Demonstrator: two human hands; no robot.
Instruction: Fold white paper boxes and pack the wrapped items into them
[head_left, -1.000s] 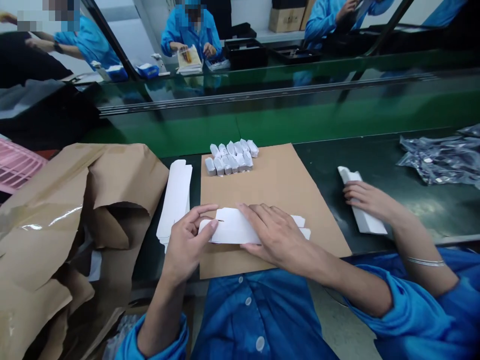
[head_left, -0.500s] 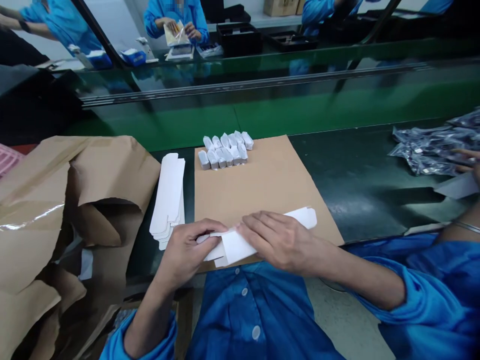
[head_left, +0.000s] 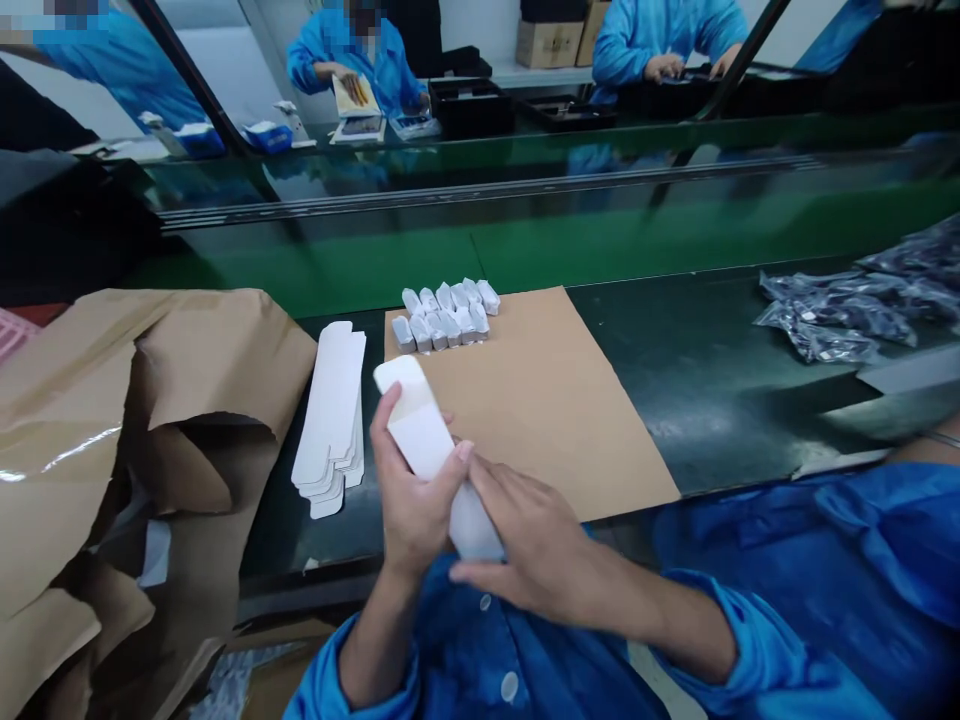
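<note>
Head view: left hand point(head_left: 412, 500) has its grip wrapped around the upper part of a white box point(head_left: 420, 430), thumb on the face toward the camera. Right hand point(head_left: 536, 545) also has its grip on the box, at the lower end, fingers along the side, thumb under the bottom. Box is tilted, top end up and left, in front of the person's body at the near edge of a brown sheet point(head_left: 555, 400). Sheet lies on the dark tabletop point(head_left: 675, 350). Two rows of small white wrapped pieces point(head_left: 450, 318) stand at its far left corner. Just left of the sheet: stack of flat white cartons point(head_left: 328, 410). Farther left, torn brown paper point(head_left: 217, 365). Right side: clear plastic bags point(head_left: 825, 310), and a co-worker's blue sleeve point(head_left: 892, 540) near the edge. More co-workers in blue sit beyond the green barrier point(head_left: 540, 240).
</note>
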